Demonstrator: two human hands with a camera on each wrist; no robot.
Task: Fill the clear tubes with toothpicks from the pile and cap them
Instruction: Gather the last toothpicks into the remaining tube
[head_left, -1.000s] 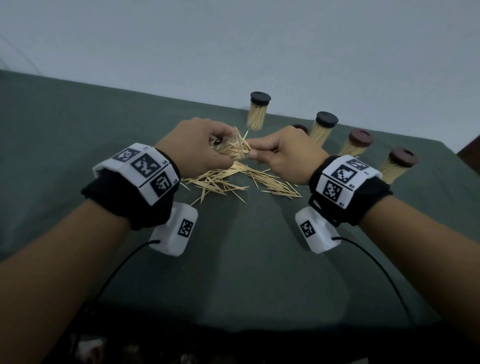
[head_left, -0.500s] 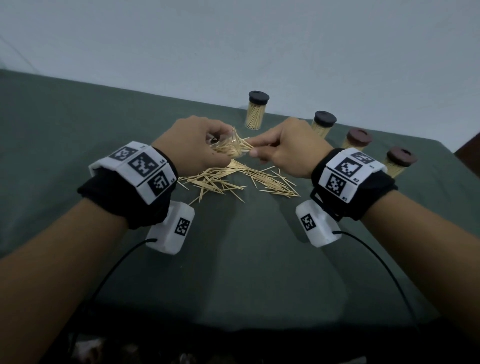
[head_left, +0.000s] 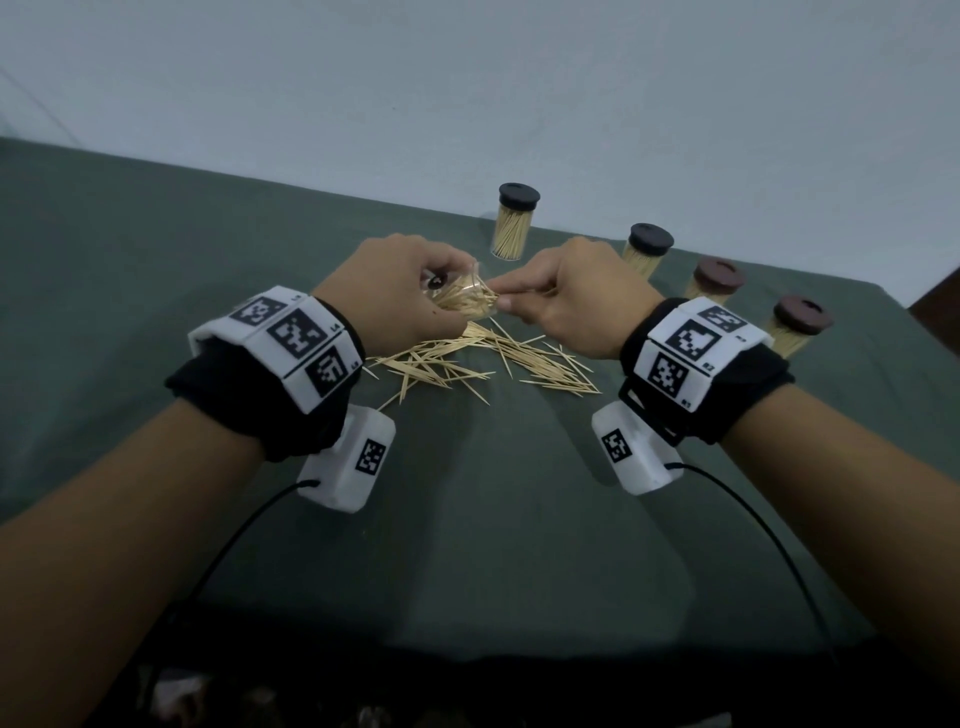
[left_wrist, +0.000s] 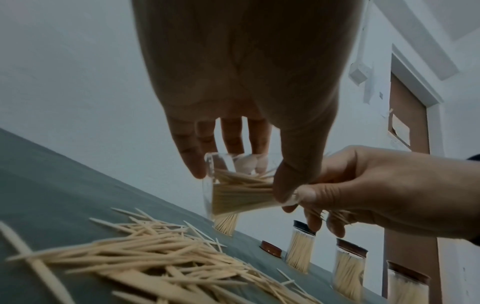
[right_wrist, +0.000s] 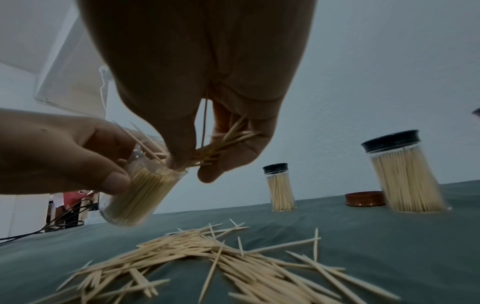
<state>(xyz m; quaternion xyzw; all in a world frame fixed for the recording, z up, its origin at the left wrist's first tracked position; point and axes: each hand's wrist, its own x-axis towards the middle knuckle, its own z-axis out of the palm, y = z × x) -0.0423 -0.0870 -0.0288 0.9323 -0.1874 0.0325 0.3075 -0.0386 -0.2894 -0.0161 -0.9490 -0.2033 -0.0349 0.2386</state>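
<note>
My left hand (head_left: 400, 291) grips a clear tube (head_left: 467, 304) partly filled with toothpicks, tilted with its mouth toward the right, above the table. In the left wrist view the tube (left_wrist: 233, 193) lies between thumb and fingers. My right hand (head_left: 571, 296) pinches a bunch of toothpicks (right_wrist: 221, 144) at the tube's mouth (right_wrist: 166, 164). The loose toothpick pile (head_left: 483, 358) lies on the green cloth below both hands. A loose brown cap (right_wrist: 365, 198) sits on the cloth by the filled tubes.
Several capped tubes full of toothpicks stand along the far edge: one black-capped (head_left: 514, 218), another black-capped (head_left: 647, 249), two brown-capped (head_left: 714, 283) (head_left: 797, 325). The green cloth (head_left: 467, 545) covers the table; a wall rises behind. Cables trail from both wrist units.
Both hands have lifted slightly off the pile with the tube, and the right hand's bunch has gone further into the tube's mouth.
</note>
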